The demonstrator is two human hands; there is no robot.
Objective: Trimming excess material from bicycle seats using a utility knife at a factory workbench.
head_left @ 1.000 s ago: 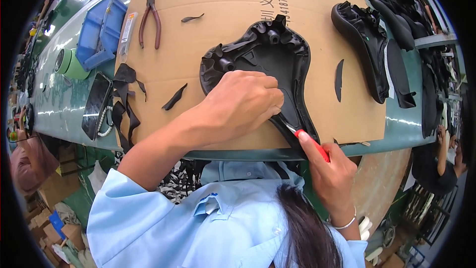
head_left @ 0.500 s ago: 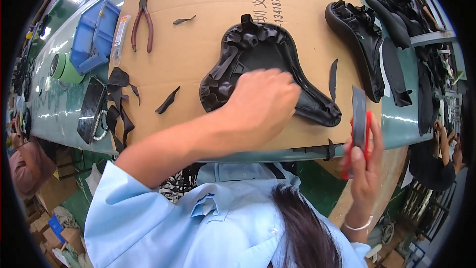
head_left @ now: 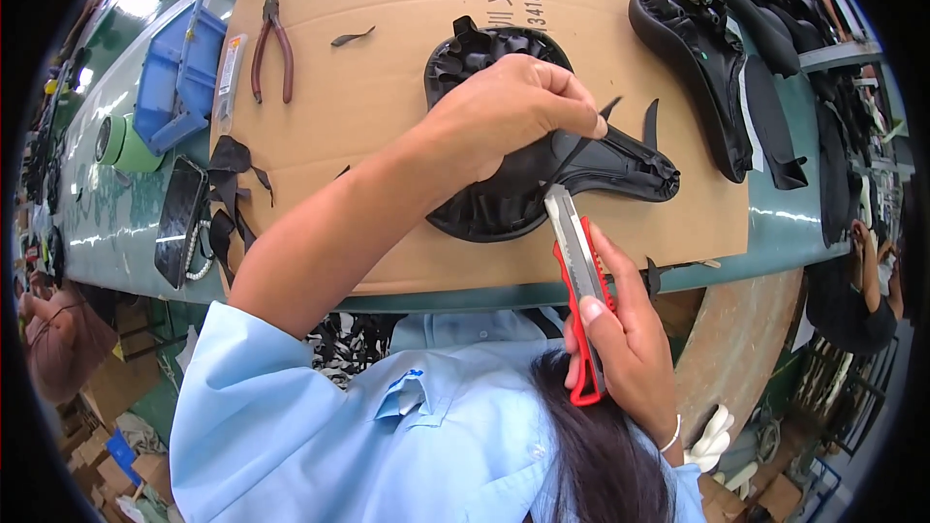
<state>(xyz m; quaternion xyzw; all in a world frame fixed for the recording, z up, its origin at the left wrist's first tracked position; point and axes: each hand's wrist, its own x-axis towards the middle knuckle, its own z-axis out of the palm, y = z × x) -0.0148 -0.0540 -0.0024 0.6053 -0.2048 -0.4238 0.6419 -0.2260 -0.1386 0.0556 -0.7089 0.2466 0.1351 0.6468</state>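
Brown cardboard [head_left: 368,121] underneath; black saddle [head_left: 521,180] lies underside up, puckered, narrow-nosed.

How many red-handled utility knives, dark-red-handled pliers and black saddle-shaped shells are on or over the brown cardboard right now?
Red-handled utility knife: 1, in the right hand
Dark-red-handled pliers: 1
Black saddle-shaped shells: 2, one below the left hand, one near the right edge
Total: 4
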